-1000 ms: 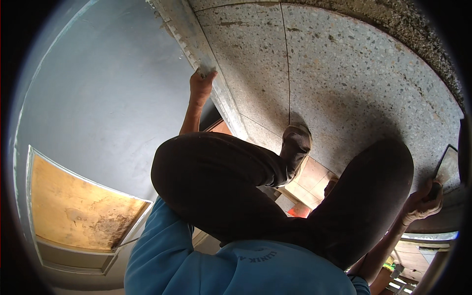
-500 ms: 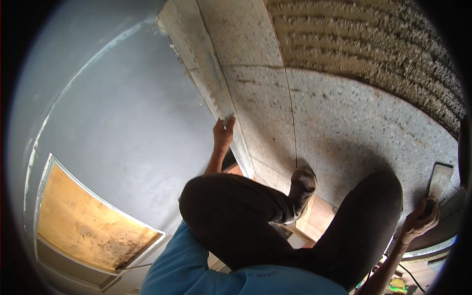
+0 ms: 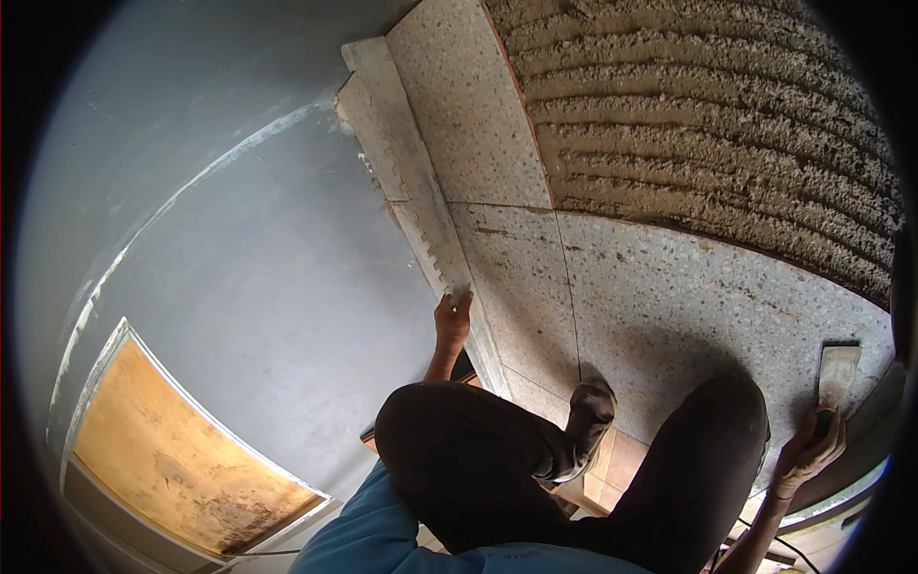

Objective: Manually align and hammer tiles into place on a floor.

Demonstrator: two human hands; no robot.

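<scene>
A long grey metal straightedge lies along the left margin of the speckled terrazzo tiles, beside the blue-grey wall. My left hand is closed on it near its lower part, thumb and fingertips at the edge. At the far right, my right hand grips the dark handle of a flat-bladed scraper, probably a putty knife. Its wide, mortar-smeared blade lies over or just above the tile; I cannot tell if they touch. My knees are bent above the tiles.
Ridged mortar spreads beyond the tiles at the upper right. My shoe stands by the tile joint, near pinkish floor tiles. A stained yellowish panel is set in the wall at lower left. A dark cable hangs at lower right.
The view has tilted up, so tiles, hands and straightedge sit lower and more mortar shows. The scraper blade points straighter away from me. Both hands keep their hold.
</scene>
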